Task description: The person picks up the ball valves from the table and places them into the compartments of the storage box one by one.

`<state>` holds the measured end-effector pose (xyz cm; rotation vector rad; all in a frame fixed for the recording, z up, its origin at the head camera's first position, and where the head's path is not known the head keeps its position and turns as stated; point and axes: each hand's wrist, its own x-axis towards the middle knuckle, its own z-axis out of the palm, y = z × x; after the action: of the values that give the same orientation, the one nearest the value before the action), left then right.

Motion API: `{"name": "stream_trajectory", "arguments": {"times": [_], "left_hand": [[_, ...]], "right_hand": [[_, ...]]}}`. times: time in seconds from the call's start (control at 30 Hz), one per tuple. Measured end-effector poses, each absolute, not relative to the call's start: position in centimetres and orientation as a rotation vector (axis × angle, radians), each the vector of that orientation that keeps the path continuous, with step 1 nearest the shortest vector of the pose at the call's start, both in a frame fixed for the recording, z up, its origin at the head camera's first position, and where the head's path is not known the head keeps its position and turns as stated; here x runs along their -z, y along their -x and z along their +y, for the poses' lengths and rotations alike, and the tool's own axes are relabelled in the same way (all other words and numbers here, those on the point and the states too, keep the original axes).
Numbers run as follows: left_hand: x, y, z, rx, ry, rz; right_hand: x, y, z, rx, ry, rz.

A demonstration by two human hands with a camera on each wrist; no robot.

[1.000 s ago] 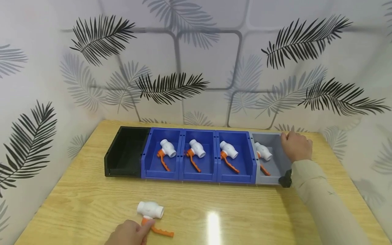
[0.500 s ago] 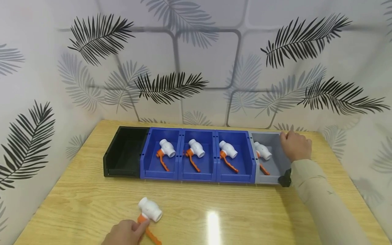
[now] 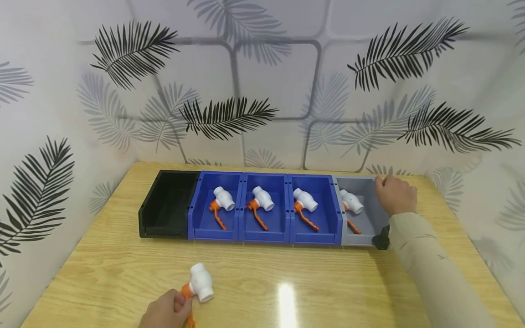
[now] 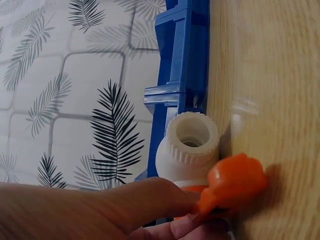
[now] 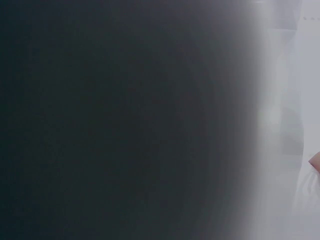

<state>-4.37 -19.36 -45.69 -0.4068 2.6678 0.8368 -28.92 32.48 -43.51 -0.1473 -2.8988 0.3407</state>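
Near the table's front edge my left hand (image 3: 166,310) pinches a white ball valve (image 3: 201,284) by its orange handle (image 3: 186,291). In the left wrist view the valve's ribbed open end (image 4: 192,137) faces the camera, with thumb and fingers at the orange handle (image 4: 237,177). My right hand (image 3: 397,196) grips the right side wall of the grey bin (image 3: 371,218) at the row's right end; its fingers are partly hidden. Another ball valve (image 3: 352,202) lies inside that bin. Blurred darkness fills most of the right wrist view.
Left of the grey bin stand three blue bins (image 3: 266,236), each with one ball valve, such as the leftmost valve (image 3: 223,199). A black bin (image 3: 166,230) ends the row at the left. Behind the wooden table (image 3: 328,282) rises a leaf-patterned wall covering (image 3: 275,141).
The valve in my left hand has turned clockwise, its handle now pointing towards me, and has shifted slightly left. My right hand has stayed on the grey bin.
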Motion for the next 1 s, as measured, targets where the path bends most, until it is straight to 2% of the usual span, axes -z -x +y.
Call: {"name": "stream_trajectory", "arguments": {"times": [0.23, 0.57, 1.0], "left_hand": [[45.3, 4.5, -19.2, -0.903, 0.35, 2.769], [44.3, 4.9, -19.4, -1.002, 0.444, 2.716], [38.4, 6.5, -23.2, -0.957, 0.476, 2.916]], "right_hand": [[42.9, 28.6, 32.6, -0.343, 0.132, -2.905], [42.6, 28.2, 32.4, -0.352, 0.129, -2.894], [43.0, 28.6, 32.2, -0.343, 0.123, -2.918]]}}
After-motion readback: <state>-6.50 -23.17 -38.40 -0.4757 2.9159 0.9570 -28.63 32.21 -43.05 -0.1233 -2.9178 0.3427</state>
